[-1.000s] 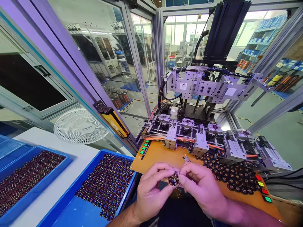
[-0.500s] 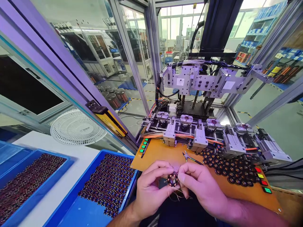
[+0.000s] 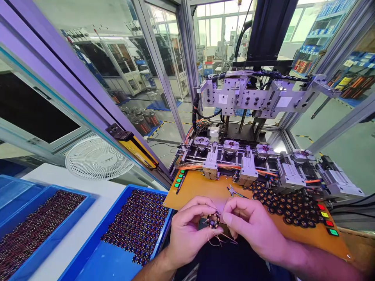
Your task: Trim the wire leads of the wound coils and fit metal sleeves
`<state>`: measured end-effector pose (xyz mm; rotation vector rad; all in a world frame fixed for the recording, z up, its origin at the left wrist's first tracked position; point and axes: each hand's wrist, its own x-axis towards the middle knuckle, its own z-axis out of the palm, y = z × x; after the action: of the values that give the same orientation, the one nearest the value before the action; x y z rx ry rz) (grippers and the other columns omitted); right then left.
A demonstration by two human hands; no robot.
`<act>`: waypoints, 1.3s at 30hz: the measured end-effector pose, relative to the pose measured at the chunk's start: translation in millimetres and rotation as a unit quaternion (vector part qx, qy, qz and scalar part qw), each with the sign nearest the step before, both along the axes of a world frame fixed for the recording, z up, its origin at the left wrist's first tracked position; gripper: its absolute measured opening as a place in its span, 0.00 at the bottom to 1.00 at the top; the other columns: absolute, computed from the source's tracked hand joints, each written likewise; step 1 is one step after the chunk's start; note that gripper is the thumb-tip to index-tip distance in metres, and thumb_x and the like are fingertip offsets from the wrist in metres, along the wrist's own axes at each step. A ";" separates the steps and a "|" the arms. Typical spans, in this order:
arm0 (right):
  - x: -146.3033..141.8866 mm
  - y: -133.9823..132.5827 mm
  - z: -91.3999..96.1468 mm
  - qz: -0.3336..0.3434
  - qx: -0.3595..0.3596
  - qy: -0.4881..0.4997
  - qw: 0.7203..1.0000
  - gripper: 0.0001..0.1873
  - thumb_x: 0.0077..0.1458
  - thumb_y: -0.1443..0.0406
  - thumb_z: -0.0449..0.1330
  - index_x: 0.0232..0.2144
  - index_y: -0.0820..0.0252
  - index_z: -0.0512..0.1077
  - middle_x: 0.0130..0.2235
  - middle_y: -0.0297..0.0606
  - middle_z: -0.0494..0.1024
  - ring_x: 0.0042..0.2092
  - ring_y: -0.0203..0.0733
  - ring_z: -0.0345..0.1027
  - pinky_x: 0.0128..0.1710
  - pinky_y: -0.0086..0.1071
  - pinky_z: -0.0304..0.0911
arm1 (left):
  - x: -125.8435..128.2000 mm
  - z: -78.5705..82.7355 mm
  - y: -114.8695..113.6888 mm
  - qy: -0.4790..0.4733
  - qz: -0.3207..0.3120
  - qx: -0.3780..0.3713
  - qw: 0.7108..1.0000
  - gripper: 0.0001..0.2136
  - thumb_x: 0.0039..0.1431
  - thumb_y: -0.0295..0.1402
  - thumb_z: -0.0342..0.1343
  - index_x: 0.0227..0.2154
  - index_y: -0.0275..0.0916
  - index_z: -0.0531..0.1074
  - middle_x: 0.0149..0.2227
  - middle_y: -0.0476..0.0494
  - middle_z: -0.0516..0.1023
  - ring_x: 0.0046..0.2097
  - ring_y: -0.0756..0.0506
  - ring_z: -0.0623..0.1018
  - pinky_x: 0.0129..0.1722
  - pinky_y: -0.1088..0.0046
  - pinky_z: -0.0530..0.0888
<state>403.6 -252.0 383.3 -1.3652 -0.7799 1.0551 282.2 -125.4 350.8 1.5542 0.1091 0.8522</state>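
My left hand [image 3: 189, 226] grips a small ring-shaped motor stator [image 3: 213, 226] between thumb and fingers, its open centre turned toward me. The stator is dark, with copper windings around the ring. Several thin copper wires [image 3: 216, 239] hang from its lower side. Close against the stator's right edge, my right hand [image 3: 249, 222] has thumb and forefinger pinched together. What lies between those fingertips is too small to make out. A pair of cutting pliers [image 3: 232, 191] lies on the orange worktop [image 3: 202, 186] just beyond my hands.
Many stators [image 3: 288, 207] cover the worktop's right side. A row of clamping fixtures [image 3: 231, 146] stands behind, under a metal machine head [image 3: 254, 97]. At left, blue trays [image 3: 84, 255] hold more stators. Coloured buttons [image 3: 329, 223] sit at the right edge, near a white fan [image 3: 99, 158].
The right fingers have drawn slightly away from the stator, to the right. The stator has tilted a little in my left hand, and more hanging wire shows. The view has shifted slightly.
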 end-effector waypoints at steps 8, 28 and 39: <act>6.9 8.6 4.6 0.030 -0.051 0.051 0.997 0.15 0.50 0.56 0.63 0.24 0.61 0.67 0.19 0.27 0.67 0.20 0.29 0.57 0.22 0.25 0.55 | -0.9 1.1 -0.5 0.009 -0.004 0.005 1.000 0.15 0.44 0.27 0.72 0.38 0.42 0.81 0.35 0.43 0.79 0.35 0.46 0.79 0.32 0.74 0.78; 1.6 1.1 -1.3 0.009 0.025 -0.096 0.995 0.12 0.58 0.62 0.58 0.24 0.61 0.67 0.21 0.29 0.66 0.22 0.30 0.58 0.22 0.24 0.56 | 1.5 1.0 -0.9 0.006 -0.001 -0.070 0.998 0.16 0.40 0.27 0.74 0.36 0.42 0.83 0.34 0.45 0.79 0.35 0.48 0.79 0.34 0.78 0.77; 13.5 -7.0 2.3 -0.012 0.296 -0.514 0.805 0.09 0.60 0.75 0.58 0.44 0.67 0.72 0.39 0.46 0.75 0.39 0.40 0.69 0.36 0.32 0.69 | 5.5 -1.3 -3.1 0.025 -0.134 -0.301 0.944 0.19 0.33 0.27 0.76 0.33 0.43 0.83 0.35 0.48 0.80 0.33 0.52 0.78 0.32 0.82 0.74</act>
<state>417.1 -258.9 385.5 -1.3061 -1.7006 -0.1047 287.7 -128.5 349.5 0.9844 0.1732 0.4966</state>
